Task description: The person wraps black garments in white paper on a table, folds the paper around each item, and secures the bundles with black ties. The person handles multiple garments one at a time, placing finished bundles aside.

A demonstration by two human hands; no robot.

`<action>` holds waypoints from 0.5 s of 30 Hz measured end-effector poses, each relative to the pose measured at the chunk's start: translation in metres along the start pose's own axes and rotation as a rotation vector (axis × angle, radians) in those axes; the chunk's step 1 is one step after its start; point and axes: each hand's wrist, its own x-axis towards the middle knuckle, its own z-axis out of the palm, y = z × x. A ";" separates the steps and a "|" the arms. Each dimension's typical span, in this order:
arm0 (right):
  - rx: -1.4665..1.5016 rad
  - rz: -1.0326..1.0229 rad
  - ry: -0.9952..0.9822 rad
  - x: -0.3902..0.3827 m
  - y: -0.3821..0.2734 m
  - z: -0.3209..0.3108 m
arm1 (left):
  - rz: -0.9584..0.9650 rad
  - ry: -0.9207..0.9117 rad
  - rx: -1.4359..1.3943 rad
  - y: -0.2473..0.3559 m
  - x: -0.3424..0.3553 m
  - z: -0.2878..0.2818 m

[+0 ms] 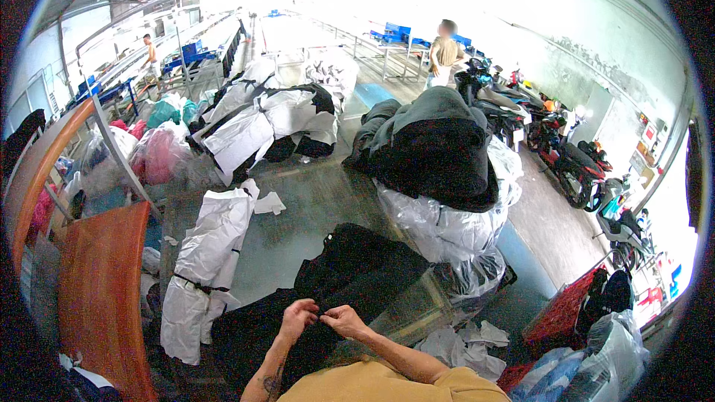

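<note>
Black cloth is spread in dark folds across the table in front of me. My left hand is over it with curled fingers, and my right hand pinches close beside it, thumb against forefinger. The fingertips of both hands almost meet. Whatever is between them is too small and dark to tell from the black cloth behind. To the left, a long bundle wrapped in white paper is tied round with dark bands.
Dark grey and black fabric is heaped on clear plastic bags at the right. More paper-wrapped bundles lie beyond the table. An orange-brown board stands at the left. Motorbikes line the right wall; a person stands near them.
</note>
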 end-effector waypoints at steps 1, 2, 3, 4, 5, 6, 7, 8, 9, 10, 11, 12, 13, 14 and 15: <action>0.036 -0.024 0.009 0.003 0.003 0.001 | 0.067 -0.043 0.157 0.003 -0.008 0.007; 0.072 -0.048 0.019 0.006 0.006 0.001 | 0.133 -0.087 0.315 0.004 -0.012 0.013; 0.119 -0.042 0.001 0.005 0.007 0.006 | 0.123 -0.104 0.319 0.001 -0.018 0.016; 0.166 -0.035 -0.016 0.004 0.009 0.010 | 0.113 -0.122 0.324 -0.001 -0.023 0.019; 0.213 -0.028 -0.032 0.003 0.010 0.014 | 0.103 -0.141 0.329 -0.003 -0.029 0.020; 0.212 -0.004 -0.050 0.004 0.013 0.010 | 0.093 -0.114 0.355 0.002 -0.029 0.027; 0.215 0.025 -0.065 0.005 0.016 0.006 | 0.076 -0.092 0.383 0.015 -0.030 0.033; 0.219 0.055 -0.078 0.007 0.019 0.001 | 0.059 -0.072 0.410 0.023 -0.030 0.038; 0.225 0.076 -0.096 0.010 0.021 0.000 | 0.073 -0.048 0.424 0.029 -0.030 0.038; 0.210 0.110 -0.087 0.010 0.023 -0.003 | 0.086 -0.026 0.437 0.033 -0.030 0.037; 0.159 0.053 -0.040 0.008 0.018 -0.006 | 0.099 0.004 0.451 0.034 -0.032 0.034; 0.109 -0.004 0.008 0.005 0.013 -0.009 | 0.034 -0.050 0.439 0.025 -0.026 0.026; 0.059 -0.060 0.058 0.002 0.008 -0.015 | 0.016 -0.048 0.406 0.021 -0.021 0.023; -0.058 -0.092 0.069 -0.004 0.009 -0.022 | -0.006 -0.056 0.375 0.019 -0.016 0.021; -0.125 -0.033 0.006 -0.011 0.007 -0.027 | -0.031 -0.063 0.344 0.019 -0.012 0.020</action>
